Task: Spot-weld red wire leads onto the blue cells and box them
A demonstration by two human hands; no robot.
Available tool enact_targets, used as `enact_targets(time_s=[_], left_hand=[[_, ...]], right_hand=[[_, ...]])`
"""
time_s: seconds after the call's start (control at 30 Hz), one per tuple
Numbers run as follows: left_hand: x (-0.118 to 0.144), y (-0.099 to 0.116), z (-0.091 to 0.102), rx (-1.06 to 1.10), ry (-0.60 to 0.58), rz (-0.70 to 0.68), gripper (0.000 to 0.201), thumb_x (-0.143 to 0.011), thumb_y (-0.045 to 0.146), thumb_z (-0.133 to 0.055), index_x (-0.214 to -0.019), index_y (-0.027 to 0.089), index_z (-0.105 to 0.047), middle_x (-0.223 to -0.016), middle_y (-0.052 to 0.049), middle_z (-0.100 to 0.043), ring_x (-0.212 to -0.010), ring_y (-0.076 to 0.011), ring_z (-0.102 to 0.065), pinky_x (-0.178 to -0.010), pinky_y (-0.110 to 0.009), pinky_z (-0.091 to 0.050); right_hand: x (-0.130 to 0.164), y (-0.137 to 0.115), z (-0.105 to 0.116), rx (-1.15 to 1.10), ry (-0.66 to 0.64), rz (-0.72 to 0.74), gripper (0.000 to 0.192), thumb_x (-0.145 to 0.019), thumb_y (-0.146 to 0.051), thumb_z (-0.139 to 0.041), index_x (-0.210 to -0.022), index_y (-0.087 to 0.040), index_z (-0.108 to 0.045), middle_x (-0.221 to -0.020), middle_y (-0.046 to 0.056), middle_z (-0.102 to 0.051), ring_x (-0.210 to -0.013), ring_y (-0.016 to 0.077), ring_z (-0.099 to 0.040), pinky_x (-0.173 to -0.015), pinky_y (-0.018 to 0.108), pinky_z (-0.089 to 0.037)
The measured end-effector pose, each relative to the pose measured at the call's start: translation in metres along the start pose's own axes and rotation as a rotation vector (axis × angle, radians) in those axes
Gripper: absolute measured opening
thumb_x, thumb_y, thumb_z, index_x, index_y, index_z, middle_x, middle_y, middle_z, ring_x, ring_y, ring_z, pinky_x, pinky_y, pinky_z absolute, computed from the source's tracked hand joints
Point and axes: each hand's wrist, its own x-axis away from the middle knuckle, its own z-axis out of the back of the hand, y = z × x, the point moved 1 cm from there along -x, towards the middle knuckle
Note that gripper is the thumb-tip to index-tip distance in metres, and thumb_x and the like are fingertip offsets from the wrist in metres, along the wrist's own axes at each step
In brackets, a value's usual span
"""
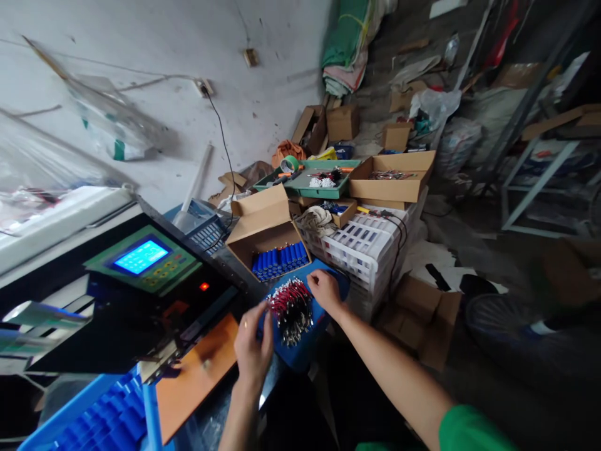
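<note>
Sorting step: left hand (pixel 252 347) and right hand (pixel 323 291), fingers loose, clamped on nothing, flank red-black wire bundle (pixel 291 310) on blue tray (pixel 300 354). Likely next: firm pinch on bundle.

Cluttered workshop: control-panel machine (pixel 141 263), stacked cartons (pixel 392 178), crates (pixel 370 247).

two hands (pixel 253 344), one wire bundle (pixel 291 310)
</note>
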Motion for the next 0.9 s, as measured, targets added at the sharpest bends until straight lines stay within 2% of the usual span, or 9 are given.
enact_targets(time_s=[0.07, 0.13, 0.2, 0.27, 0.47, 0.57, 0.67, 0.77, 0.9], left_hand=[[0.051, 0.003, 0.019, 0.000, -0.011, -0.001, 0.023, -0.092, 0.026, -0.057, -0.113, 0.022, -0.066, -0.093, -0.005, -0.070, -0.085, -0.0177, -0.068, -0.078, -0.030, -0.054], [0.097, -0.002, 0.030, -0.002, -0.029, 0.022, 0.021, -0.092, 0.025, -0.058, -0.110, 0.020, -0.068, -0.086, -0.004, -0.070, -0.075, -0.0159, -0.067, -0.068, -0.026, -0.054], [0.128, -0.011, 0.036, -0.020, 0.002, 0.032, 0.020, -0.092, 0.026, -0.059, -0.109, 0.018, -0.068, -0.086, -0.004, -0.071, -0.074, -0.0146, -0.068, -0.067, -0.024, -0.054], [0.143, -0.018, 0.036, -0.026, 0.030, 0.054, 0.020, -0.093, 0.027, -0.059, -0.108, 0.018, -0.069, -0.089, -0.003, -0.071, -0.077, -0.0138, -0.069, -0.069, -0.023, -0.054], [0.145, -0.024, 0.031, -0.059, 0.051, 0.113, 0.019, -0.094, 0.033, -0.058, -0.100, 0.019, -0.070, -0.084, -0.002, -0.071, -0.074, -0.0140, -0.069, -0.066, -0.023, -0.054], [0.146, -0.025, 0.030, -0.073, 0.074, 0.113, 0.022, -0.095, 0.035, -0.056, -0.099, 0.020, -0.070, -0.085, -0.002, -0.073, -0.075, -0.0151, -0.070, -0.067, -0.024, -0.055], [0.150, -0.027, 0.029, -0.067, 0.070, 0.122, 0.023, -0.096, 0.036, -0.054, -0.099, 0.020, -0.070, -0.087, -0.002, -0.073, -0.077, -0.0158, -0.070, -0.069, -0.025, -0.055], [0.153, -0.030, 0.028, -0.068, 0.062, 0.145, 0.025, -0.096, 0.038, -0.053, -0.099, 0.020, -0.070, -0.087, -0.003, -0.073, -0.076, -0.0165, -0.070, -0.068, -0.026, -0.054], [0.156, -0.032, 0.027, -0.061, 0.059, 0.166, 0.027, -0.096, 0.040, -0.051, -0.100, 0.021, -0.070, -0.085, -0.003, -0.073, -0.076, -0.0174, -0.070, -0.069, -0.027, -0.053]], right_hand=[[-0.004, -0.004, 0.001, 0.105, -0.082, -0.062, 0.017, -0.092, -0.025, -0.058, -0.083, -0.018, -0.071, -0.086, 0.007, -0.072, -0.082, 0.0210, -0.067, -0.076, 0.026, -0.045], [-0.009, -0.011, 0.003, 0.209, -0.194, -0.139, 0.015, -0.092, -0.025, -0.060, -0.087, -0.019, -0.073, -0.089, 0.006, -0.073, -0.086, 0.0212, -0.068, -0.074, 0.025, -0.044], [-0.017, -0.021, 0.004, 0.287, -0.298, -0.181, 0.016, -0.092, -0.026, -0.060, -0.090, -0.021, -0.075, -0.093, 0.005, -0.074, -0.091, 0.0212, -0.069, -0.072, 0.024, -0.044], [-0.026, -0.033, 0.003, 0.330, -0.377, -0.172, 0.017, -0.093, -0.026, -0.059, -0.091, -0.021, -0.075, -0.097, 0.005, -0.074, -0.096, 0.0211, -0.068, -0.073, 0.023, -0.045], [-0.040, -0.065, -0.018, 0.495, -0.542, -0.200, 0.020, -0.089, -0.033, -0.063, -0.094, -0.019, -0.077, -0.101, 0.011, -0.073, -0.103, 0.0277, -0.068, -0.078, 0.028, -0.048], [-0.041, -0.071, -0.030, 0.578, -0.547, -0.236, 0.023, -0.086, -0.029, -0.064, -0.100, -0.016, -0.077, -0.108, 0.018, -0.071, -0.108, 0.0316, -0.066, -0.081, 0.032, -0.049], [-0.041, -0.069, -0.037, 0.566, -0.515, -0.259, 0.022, -0.083, -0.022, -0.064, -0.100, -0.014, -0.077, -0.108, 0.018, -0.071, -0.107, 0.0321, -0.066, -0.079, 0.032, -0.048], [-0.042, -0.063, -0.038, 0.404, -0.431, -0.243, 0.015, -0.081, -0.024, -0.064, -0.087, -0.017, -0.077, -0.096, 0.012, -0.073, -0.097, 0.0285, -0.068, -0.075, 0.030, -0.047], [-0.048, -0.059, -0.037, -0.039, -0.272, -0.110, 0.019, -0.079, -0.033, -0.065, -0.071, -0.017, -0.071, -0.075, 0.005, -0.070, -0.079, 0.0219, -0.066, -0.073, 0.027, -0.046]])
